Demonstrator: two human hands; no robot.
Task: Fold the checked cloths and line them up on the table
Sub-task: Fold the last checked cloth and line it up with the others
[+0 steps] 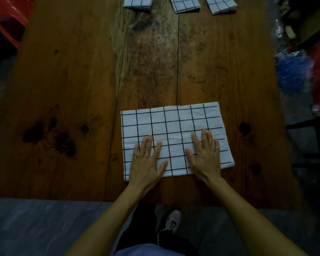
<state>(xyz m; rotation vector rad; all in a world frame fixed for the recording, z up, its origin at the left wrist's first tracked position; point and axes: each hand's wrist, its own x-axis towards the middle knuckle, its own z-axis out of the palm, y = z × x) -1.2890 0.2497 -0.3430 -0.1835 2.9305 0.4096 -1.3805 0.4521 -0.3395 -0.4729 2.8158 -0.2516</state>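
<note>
A white cloth with a black check (174, 126) lies folded into a wide rectangle near the front edge of the wooden table (72, 89). My left hand (148, 159) rests flat on its near left part, fingers straight and spread. My right hand (205, 154) lies flat on its near right part, fingers straight. At the far edge, three smaller folded checked cloths lie in a row: a left cloth (138, 2), a middle cloth (185, 4) and a right cloth (221, 5), each cut off by the top of the frame.
A red plastic chair (6, 19) stands off the table's far left corner. A blue plastic bag (294, 71) and clutter lie on the floor to the right. My shoe (172, 220) shows below the table's front edge.
</note>
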